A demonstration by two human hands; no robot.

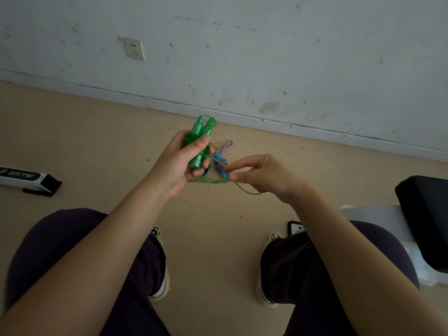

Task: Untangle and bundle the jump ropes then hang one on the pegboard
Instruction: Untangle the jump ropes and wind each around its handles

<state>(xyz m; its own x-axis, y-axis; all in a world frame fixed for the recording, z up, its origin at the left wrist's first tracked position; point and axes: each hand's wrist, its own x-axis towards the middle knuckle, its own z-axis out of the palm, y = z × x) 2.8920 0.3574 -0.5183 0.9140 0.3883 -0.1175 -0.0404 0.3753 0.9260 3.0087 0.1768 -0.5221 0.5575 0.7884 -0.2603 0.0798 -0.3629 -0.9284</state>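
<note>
Green jump rope [200,141] sits bundled in your left hand [178,163], held above the floor [97,146] between your knees; your fingers curl round both handles, which point up toward the wall [266,57]. From that bundle a loose green strand runs rightward to your right hand [264,177], raised at the same height, thumb and forefinger pinching the strand, other fingers loosely bent. Between your hands, on the floor, lies the blue jump rope [221,158].

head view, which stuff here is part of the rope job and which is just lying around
Job: green jump rope gripped by left hand; its cord pinched by right hand; blue-handled rope on floor.
Lying about: boxed item, wall socket, black seat.
</note>
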